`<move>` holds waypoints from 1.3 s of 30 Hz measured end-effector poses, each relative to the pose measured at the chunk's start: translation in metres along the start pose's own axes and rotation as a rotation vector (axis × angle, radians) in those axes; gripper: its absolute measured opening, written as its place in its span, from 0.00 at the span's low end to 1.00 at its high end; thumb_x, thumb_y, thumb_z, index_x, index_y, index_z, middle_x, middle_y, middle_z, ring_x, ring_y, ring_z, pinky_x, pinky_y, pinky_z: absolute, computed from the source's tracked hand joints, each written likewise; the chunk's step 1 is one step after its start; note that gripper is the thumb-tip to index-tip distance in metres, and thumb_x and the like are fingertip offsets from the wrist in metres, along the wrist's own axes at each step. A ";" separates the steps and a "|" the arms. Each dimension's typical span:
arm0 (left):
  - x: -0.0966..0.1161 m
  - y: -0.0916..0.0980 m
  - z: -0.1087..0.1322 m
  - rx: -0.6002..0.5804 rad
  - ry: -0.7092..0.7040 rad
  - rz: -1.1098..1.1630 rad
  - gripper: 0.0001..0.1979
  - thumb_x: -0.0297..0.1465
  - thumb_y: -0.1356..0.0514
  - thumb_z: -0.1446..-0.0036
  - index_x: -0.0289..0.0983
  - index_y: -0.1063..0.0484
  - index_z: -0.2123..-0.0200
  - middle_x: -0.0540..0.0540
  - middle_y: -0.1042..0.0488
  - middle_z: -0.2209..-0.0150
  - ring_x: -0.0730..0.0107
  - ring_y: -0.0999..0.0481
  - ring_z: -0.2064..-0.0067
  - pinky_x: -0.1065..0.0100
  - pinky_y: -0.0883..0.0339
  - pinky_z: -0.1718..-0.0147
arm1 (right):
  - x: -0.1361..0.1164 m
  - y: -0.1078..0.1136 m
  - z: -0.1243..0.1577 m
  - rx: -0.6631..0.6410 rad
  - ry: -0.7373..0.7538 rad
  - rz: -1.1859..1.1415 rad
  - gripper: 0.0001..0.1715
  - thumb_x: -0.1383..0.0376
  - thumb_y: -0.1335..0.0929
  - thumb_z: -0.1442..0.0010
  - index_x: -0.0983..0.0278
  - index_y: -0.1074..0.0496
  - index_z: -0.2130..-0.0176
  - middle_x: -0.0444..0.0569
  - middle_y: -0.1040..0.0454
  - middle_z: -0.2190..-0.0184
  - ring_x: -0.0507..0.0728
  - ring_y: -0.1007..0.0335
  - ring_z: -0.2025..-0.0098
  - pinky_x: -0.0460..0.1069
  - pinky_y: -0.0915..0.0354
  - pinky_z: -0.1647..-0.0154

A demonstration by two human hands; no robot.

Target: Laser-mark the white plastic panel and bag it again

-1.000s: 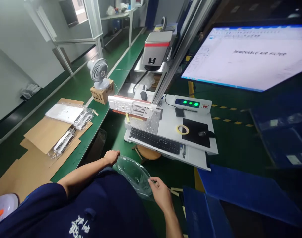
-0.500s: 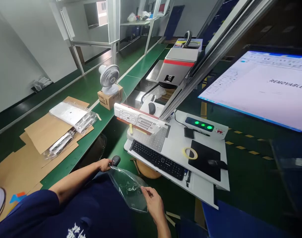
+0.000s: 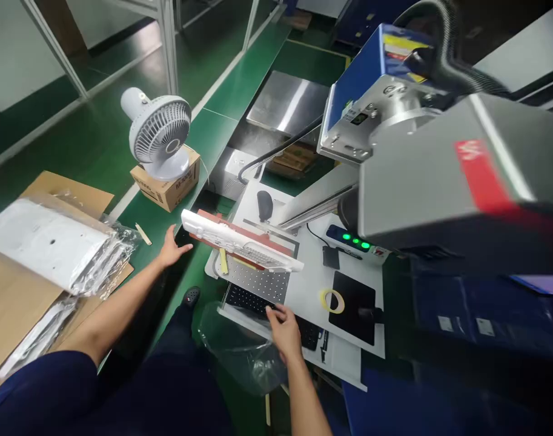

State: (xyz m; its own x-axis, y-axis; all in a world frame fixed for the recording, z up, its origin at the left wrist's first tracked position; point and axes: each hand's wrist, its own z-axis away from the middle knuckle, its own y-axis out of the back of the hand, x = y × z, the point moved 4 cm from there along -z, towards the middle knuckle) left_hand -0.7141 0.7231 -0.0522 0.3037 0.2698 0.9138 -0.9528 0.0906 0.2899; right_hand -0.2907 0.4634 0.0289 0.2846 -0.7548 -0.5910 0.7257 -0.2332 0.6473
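The left hand [image 3: 171,248] is open, fingers spread and empty, above the green worktop [image 3: 212,130], near a white moulded plastic panel [image 3: 231,239]. The right hand [image 3: 285,332] pinches a clear plastic bag [image 3: 242,357], hanging just beside a black keyboard [image 3: 242,301].

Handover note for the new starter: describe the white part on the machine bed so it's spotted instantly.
Find the grey machine head with the red stripe. Below and left of it is a perforated metal bed; just above that bed, on a reddish plate, sits a long white plastic panel. It has a slotted grille, and it is unbagged, unlike the bagged white panel on the cardboard to the left.
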 end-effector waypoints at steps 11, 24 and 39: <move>0.029 -0.021 -0.053 -0.040 0.041 -0.029 0.41 0.46 0.19 0.55 0.39 0.26 0.40 0.39 0.18 0.42 0.45 0.20 0.41 0.50 0.29 0.39 | -0.057 -0.013 -0.114 0.172 -0.104 0.046 0.48 0.36 0.26 0.46 0.63 0.27 0.39 0.63 0.19 0.41 0.70 0.21 0.38 0.58 0.28 0.39; 0.039 -0.014 -0.060 -0.063 0.066 -0.145 0.39 0.49 0.20 0.56 0.38 0.25 0.45 0.38 0.16 0.47 0.43 0.18 0.46 0.50 0.25 0.45 | -0.064 -0.001 -0.116 0.232 -0.131 0.186 0.31 0.43 0.25 0.40 0.63 0.17 0.50 0.61 0.14 0.52 0.74 0.19 0.47 0.62 0.28 0.44; 0.054 -0.012 -0.060 -0.113 0.048 -0.100 0.41 0.47 0.19 0.57 0.35 0.24 0.43 0.34 0.16 0.45 0.45 0.16 0.47 0.47 0.24 0.44 | -0.055 0.004 -0.089 0.229 -0.109 0.204 0.31 0.40 0.26 0.40 0.62 0.14 0.53 0.62 0.14 0.56 0.73 0.19 0.51 0.58 0.28 0.51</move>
State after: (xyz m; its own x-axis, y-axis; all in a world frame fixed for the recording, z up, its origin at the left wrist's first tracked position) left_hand -0.6859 0.7940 -0.0231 0.3998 0.2989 0.8665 -0.9118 0.2262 0.3427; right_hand -0.2481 0.5586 0.0210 0.3320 -0.8587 -0.3905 0.4972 -0.1925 0.8460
